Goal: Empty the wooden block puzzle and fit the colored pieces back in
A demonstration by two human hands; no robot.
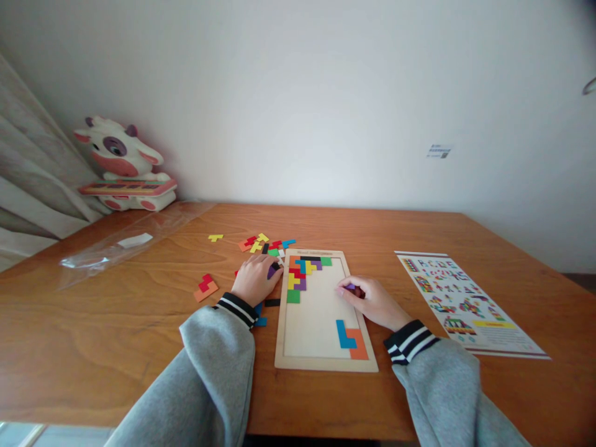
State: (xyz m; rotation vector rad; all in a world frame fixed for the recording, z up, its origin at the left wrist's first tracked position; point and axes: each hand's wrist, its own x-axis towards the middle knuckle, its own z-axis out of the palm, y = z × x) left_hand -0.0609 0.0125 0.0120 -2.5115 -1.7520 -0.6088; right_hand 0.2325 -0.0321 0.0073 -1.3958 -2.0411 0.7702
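A wooden puzzle board lies flat on the table, with colored block pieces fitted along its top and left side. A blue L-shaped piece and an orange piece sit in its lower right corner. Over the board's right edge, my right hand pinches a purple puzzle piece, partly covered by the fingers. My left hand is just left of the board, fingers curled around another purple puzzle piece. Loose pieces lie beyond and under that hand, among them a black bar.
A printed pattern sheet lies right of the board. Farther left are a red piece and an orange piece, a yellow piece and a clear plastic bag. A cow-shaped toy keyboard stands at the back left by the wall.
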